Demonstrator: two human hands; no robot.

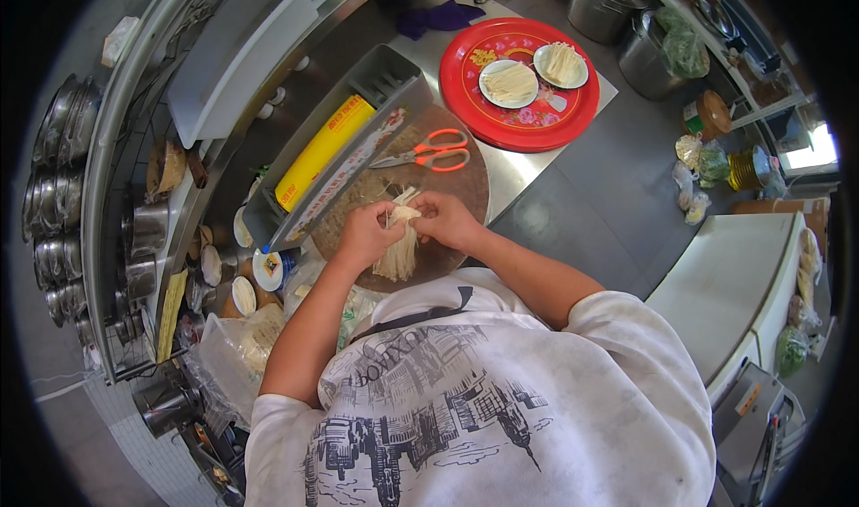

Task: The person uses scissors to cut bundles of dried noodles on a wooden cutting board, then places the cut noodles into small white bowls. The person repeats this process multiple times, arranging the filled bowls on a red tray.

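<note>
A bunch of pale enoki mushrooms hangs over the round wooden chopping board, pinched at its upper end from both sides. My left hand grips it on the left, and my right hand holds it on the right, fingers close together. Behind my hands, orange-handled scissors lie on the board. Farther back, a red round tray carries a small white plate of enoki and another such plate.
A grey plastic holder with a yellow cling-wrap box stands along the board's left side. Plastic bags and a small white plate lie left of my left arm. A purple cloth rests behind the tray.
</note>
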